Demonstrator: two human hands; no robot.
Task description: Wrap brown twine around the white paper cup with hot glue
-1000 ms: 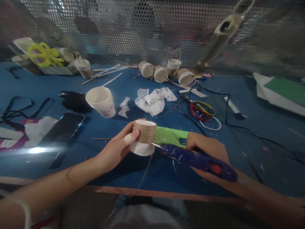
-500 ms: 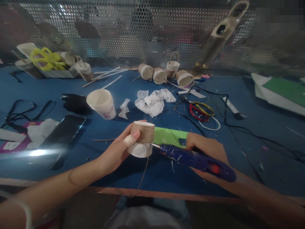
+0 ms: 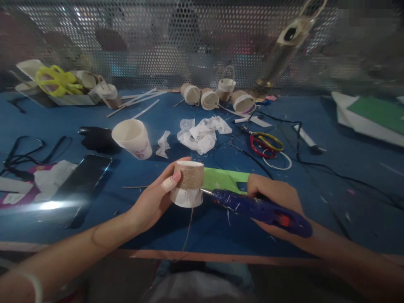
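My left hand (image 3: 158, 191) grips a small white cup (image 3: 191, 176) partly wound with brown twine, thumb on its side. The twine band covers one half; the other half shows white, with lace on it. A loose twine end (image 3: 190, 227) hangs from the cup over the table's front edge. My right hand (image 3: 274, 198) is wrapped round a dark blue glue gun (image 3: 246, 206) with a red switch. Its metal nozzle tip is at the cup's right side, by the twine's lower edge. Green paper (image 3: 221, 179) lies behind the gun.
White lace (image 3: 205, 132) lies behind the cup, with a paper cup (image 3: 132, 139) and a phone (image 3: 85, 185) leftward. Red and yellow-handled scissors (image 3: 267, 145) and a black cord (image 3: 298, 147) are at right. Several twine-wrapped cups (image 3: 210, 99) stand or lie near the mesh panel (image 3: 151, 42).
The cup has turned slightly in my left hand, and the hanging twine has shifted a little left. The glue gun stays at the cup's side. The whole view has moved slightly.
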